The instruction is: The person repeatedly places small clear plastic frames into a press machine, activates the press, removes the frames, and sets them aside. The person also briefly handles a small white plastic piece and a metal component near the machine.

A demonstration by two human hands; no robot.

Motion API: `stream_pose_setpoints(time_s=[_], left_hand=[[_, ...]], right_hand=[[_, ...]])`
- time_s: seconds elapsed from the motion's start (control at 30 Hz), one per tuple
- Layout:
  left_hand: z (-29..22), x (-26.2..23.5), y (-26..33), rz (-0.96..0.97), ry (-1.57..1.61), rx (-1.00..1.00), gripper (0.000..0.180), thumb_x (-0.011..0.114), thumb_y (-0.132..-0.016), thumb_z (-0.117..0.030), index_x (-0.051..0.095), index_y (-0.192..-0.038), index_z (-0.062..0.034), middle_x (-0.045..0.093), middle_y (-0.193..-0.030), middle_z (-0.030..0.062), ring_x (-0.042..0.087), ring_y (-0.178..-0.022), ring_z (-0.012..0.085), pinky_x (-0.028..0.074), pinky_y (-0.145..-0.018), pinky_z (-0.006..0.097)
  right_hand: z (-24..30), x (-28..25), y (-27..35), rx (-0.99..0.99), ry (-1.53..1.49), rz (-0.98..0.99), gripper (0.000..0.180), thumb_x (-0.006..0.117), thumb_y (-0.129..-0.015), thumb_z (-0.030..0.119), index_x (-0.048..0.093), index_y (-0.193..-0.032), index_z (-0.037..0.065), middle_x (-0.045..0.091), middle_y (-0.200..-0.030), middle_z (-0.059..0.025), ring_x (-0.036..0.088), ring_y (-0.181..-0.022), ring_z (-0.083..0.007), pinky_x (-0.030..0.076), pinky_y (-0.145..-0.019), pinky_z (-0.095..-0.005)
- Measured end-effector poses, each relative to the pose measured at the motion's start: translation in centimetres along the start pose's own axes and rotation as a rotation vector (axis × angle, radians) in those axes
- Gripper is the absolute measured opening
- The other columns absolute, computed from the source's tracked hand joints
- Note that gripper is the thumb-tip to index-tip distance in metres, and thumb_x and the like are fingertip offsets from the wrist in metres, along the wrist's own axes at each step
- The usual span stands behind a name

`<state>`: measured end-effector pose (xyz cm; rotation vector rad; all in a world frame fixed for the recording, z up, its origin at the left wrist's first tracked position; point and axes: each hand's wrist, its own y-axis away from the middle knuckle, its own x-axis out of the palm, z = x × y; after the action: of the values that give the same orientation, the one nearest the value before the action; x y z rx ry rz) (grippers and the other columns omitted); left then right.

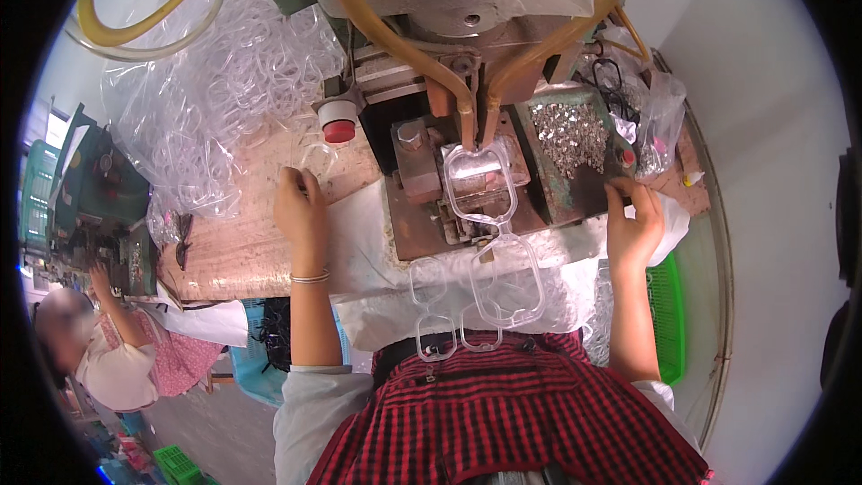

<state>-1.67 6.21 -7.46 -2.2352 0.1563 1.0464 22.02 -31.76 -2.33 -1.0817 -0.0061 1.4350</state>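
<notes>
Both of my hands are up on the wooden bench (242, 251), far apart from each other, with the machine (449, 81) between them. My left hand (301, 211) rests on the wood near a clear plastic piece (316, 158), and its fingers are curled over it. I cannot tell if they pinch it. A thin bangle (311, 277) sits on that wrist. My right hand (631, 224) is at the near edge of the green tray (548, 207). The fingers bend down over that edge and hold nothing that I can see.

A clear plastic frame (480, 184) lies on the metal block in the middle of the machine, right under two copper tubes (476, 99). More clear frames (503, 283) hang from it in a chain, down over the near edge of the bench toward my red checked apron (512, 404).

The tray is full of little shiny metal bits (570, 136). A red button (338, 130) sticks out on the machine's left side. Far left is a big bag of clear frames (224, 90). That bag crowds the far left of the bench, so my left hand has only a strip of bare wood. On the right a green basket (666, 314) sits just past the bench edge, close to my right arm. Another person (117, 350) works at a machine far off on the left.
</notes>
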Motion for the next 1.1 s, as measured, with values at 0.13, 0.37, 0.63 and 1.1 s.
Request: stream_pose_setpoints(time_s=[0.13,0.37,0.63,1.1], left_hand=[[-3.4,-2.6,-1.9,-0.145,0.303,-0.043,0.024,0.057,-0.102,-0.021,0.060,-0.091,0.0006,0.057,-0.076,0.0083,0.052,-0.065,0.0195,0.045,-0.063,0.034],[-6.0,-2.7,-0.1,0.086,0.849,-0.246,0.021,0.057,-0.104,-0.022,0.068,-0.100,-0.0050,0.056,-0.084,-0.0047,0.042,-0.068,0.0021,0.036,-0.058,0.020],[-12.6,-8.3,1.9,-0.023,1.215,-0.007,0.019,0.055,-0.104,-0.019,0.061,-0.109,-0.0019,0.060,-0.095,0.0054,0.054,-0.077,0.0109,0.046,-0.066,0.024],[-18.8,-12.0,-3.7,-0.156,1.193,0.489,0.020,0.067,-0.093,-0.006,0.065,-0.110,0.0053,0.068,-0.101,0.0130,0.061,-0.094,0.0179,0.047,-0.085,0.028]], right_hand=[[4.7,-0.4,-1.4,0.048,-0.395,0.122,0.012,0.077,-0.078,-0.001,0.076,-0.090,0.003,0.073,-0.088,-0.0083,0.067,-0.080,-0.0195,0.052,-0.072,-0.0292],[12.8,3.1,-5.7,-0.215,-0.666,0.248,0.014,0.078,-0.078,0.004,0.077,-0.092,0.005,0.071,-0.083,-0.0088,0.065,-0.079,-0.0241,0.051,-0.076,-0.0345],[14.0,3.8,-4.8,-0.139,-0.718,0.241,0.033,0.078,-0.078,0.000,0.070,-0.110,0.003,0.068,-0.090,-0.0077,0.065,-0.085,-0.0194,0.050,-0.084,-0.0303],[14.7,3.4,-6.0,0.045,-1.008,0.500,0.075,0.079,-0.077,-0.005,0.042,-0.142,-0.003,0.066,-0.087,-0.0053,0.064,-0.083,-0.0121,0.049,-0.086,-0.0254]])
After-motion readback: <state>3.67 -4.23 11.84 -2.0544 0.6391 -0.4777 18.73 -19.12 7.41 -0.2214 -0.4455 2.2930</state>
